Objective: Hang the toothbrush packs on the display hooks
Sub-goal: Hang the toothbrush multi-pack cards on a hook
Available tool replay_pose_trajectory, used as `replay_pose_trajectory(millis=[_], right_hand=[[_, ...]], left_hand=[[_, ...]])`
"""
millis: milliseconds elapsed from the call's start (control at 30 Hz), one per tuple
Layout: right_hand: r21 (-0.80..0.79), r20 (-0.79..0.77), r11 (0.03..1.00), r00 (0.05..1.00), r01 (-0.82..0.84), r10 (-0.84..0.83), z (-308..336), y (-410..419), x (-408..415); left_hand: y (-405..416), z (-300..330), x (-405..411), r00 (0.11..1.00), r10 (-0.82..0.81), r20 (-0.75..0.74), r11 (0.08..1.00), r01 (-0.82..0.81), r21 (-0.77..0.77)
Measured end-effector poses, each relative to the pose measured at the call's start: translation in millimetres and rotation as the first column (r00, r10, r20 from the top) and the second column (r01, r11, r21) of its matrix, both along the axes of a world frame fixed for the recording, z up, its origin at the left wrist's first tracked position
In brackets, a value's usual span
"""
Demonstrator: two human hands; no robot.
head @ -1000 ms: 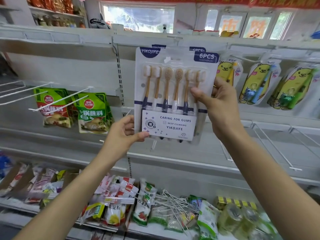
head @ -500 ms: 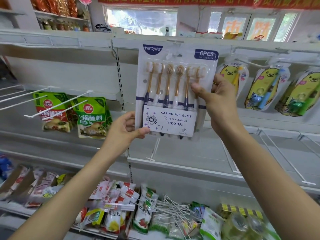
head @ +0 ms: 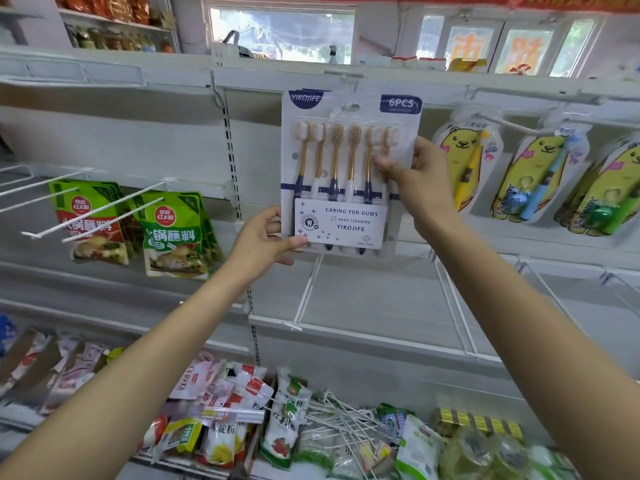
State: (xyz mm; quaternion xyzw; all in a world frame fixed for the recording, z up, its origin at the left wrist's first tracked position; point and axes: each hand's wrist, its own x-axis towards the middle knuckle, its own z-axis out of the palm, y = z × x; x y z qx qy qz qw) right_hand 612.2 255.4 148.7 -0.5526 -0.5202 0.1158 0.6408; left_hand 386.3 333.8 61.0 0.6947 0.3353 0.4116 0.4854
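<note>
Head view: I have a six-piece toothbrush pack (head: 349, 168) held upright against the back panel of the upper shelf (head: 173, 140), both arms reaching up to it. My left hand (head: 266, 240) pinches the pack's lower left corner, thumb lying across the front beside the white label and the other fingers curled behind. My right hand (head: 420, 181) grips the right edge about halfway up, thumb pressed on the front over the rightmost brush handles, fingers wrapped round the back. The cut-out at the top of the pack sits at a display hook (head: 346, 107) under the shelf rail; whether the hook has gone through I cannot tell, as that spot is blurred. A second pack of the same kind shows just behind it, its blue top edge peeking out.

To the right hang yellow bear toothbrush packs (head: 464, 161) on their own hooks, just beside my right hand. To the left, bare white hooks (head: 104, 209) stick out in front of green sauce pouches (head: 173, 233). The lower shelf holds mixed snack packets (head: 221, 403) and a loose pile of white hooks (head: 343, 417).
</note>
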Motion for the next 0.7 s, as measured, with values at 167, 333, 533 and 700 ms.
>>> replay_pose_trajectory(millis=[167,333,533,700], right_hand=[[-0.004,0.01,0.999,0.999,0.032,-0.032,-2.4,17.4,10.2],[-0.021,0.065,0.995,0.993,0.098,-0.097,-6.1,23.6,9.9],[-0.149,0.236,0.964,0.954,0.222,-0.183,-10.3,9.8,5.6],[-0.244,0.299,0.914,0.921,0.326,-0.249,-38.7,-30.2,8.6]], left_hand=[[8.7,4.8,5.8,0.999,-0.015,-0.041,1.0,0.015,-0.007],[8.1,6.0,4.4,0.999,0.004,-0.044,1.0,-0.005,-0.013],[-7.3,-1.3,0.3,0.991,0.06,-0.121,0.998,-0.058,0.016],[-24.2,-30.8,-12.7,0.977,0.054,-0.206,0.995,-0.07,-0.071]])
